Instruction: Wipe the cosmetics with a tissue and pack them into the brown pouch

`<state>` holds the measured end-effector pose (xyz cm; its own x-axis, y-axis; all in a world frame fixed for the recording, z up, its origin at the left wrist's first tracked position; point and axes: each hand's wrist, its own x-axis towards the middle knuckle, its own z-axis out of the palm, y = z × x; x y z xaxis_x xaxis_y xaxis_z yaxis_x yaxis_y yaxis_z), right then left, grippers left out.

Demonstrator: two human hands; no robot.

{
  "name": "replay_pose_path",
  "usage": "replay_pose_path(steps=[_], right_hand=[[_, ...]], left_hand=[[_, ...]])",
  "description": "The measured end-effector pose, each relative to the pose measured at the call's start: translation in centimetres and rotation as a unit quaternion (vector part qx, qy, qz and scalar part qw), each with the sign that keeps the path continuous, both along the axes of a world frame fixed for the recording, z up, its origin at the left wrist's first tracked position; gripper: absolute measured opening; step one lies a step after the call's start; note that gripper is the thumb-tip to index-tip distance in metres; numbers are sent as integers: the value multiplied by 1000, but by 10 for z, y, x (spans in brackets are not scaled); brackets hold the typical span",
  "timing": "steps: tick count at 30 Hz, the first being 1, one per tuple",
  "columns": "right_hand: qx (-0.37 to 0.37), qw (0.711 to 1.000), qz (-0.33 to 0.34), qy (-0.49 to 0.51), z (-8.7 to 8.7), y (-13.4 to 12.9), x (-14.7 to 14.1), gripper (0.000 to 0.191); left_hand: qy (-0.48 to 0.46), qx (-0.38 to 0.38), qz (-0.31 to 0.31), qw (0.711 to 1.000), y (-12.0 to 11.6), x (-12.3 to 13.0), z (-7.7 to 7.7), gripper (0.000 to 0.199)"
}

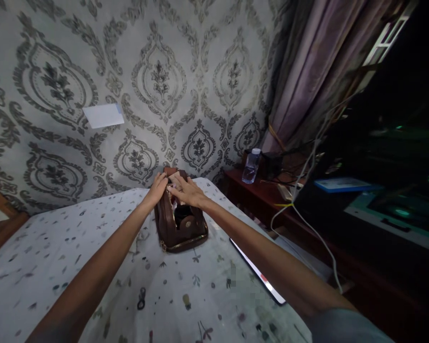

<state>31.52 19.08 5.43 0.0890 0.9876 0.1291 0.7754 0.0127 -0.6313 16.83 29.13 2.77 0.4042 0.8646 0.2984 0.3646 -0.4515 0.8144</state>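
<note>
A brown bag (pixel 186 240) with a gold zipper lies on the patterned white sheet (pixel 128 290), its top unzipped and dark inside. My left hand (pixel 157 189) rests on the bag's far left edge, fingers bent over the rim. At the far end of the opening, my right hand (pixel 188 191) has its thumb and fingers around a small pale, flat piece (pixel 175 178) that I cannot identify. The fingertips of both hands are close together. Some contents show in the opening, too dim to name.
A tablet with a lit screen (pixel 255 269) lies beneath my right forearm. On the reddish-brown side table (pixel 236 183) stand a clear bottle (pixel 250 166) and cables. White cords (pixel 316 226) hang at the right. Patterned wallpaper rises behind the bed.
</note>
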Motion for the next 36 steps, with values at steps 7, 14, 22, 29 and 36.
replay_pose_path(steps=[7,14,22,29,36], right_hand=[[27,998,60,-14,-2,0,6,51],[30,998,56,-26,5,4,5,39],[70,986,151,-33,3,1,25,28],[60,997,30,-31,1,21,19,31],[32,999,-29,-7,4,38,14,36]], left_hand=[[-39,-83,-16,996,-1,-5,3,57],[-77,-120,-48,989,-8,-11,4,58],[-133,-191,-68,970,-15,-19,15,59],[-124,-210,-59,968,-19,-18,18,62],[-80,-156,-75,982,-12,-20,13,69]])
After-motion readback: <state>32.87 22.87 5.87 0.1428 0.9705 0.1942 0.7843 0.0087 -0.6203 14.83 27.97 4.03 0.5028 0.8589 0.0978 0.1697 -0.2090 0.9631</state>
